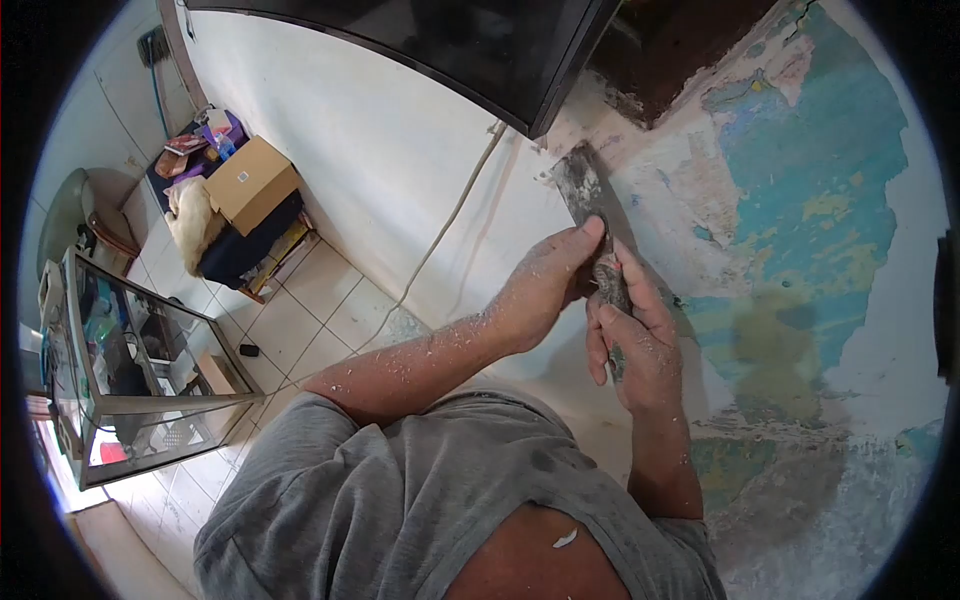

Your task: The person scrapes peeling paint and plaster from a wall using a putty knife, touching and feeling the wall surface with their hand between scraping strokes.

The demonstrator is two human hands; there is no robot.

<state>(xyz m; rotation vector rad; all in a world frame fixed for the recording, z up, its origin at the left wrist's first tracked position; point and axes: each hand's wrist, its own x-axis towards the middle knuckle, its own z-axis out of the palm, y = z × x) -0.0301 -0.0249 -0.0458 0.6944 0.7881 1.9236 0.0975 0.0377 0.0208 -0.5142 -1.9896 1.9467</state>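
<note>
A worn scraper (577, 182) with a broad metal blade, smeared with pale residue, is held in both hands in front of the wall. My left hand (540, 290) closes around the base of the blade, its thumb lying along the metal. Lower down, my right hand (645, 355) grips the dark handle (612, 285). White flakes and dust cling to both hands and forearms. The blade's tip points up toward the corner of the dark frame; whether it touches the wall I cannot tell. Beside my hands, the wall (830, 190) shows patches of turquoise paint and bare plaster.
A dark-framed panel (430, 50) juts in overhead. A cable (455, 215) runs down the white wall. At left, a cardboard box (252, 185) and a pale cat (190, 225) rest on a dark-covered stand, near a glass display case (150, 370) on the tiled floor (300, 320).
</note>
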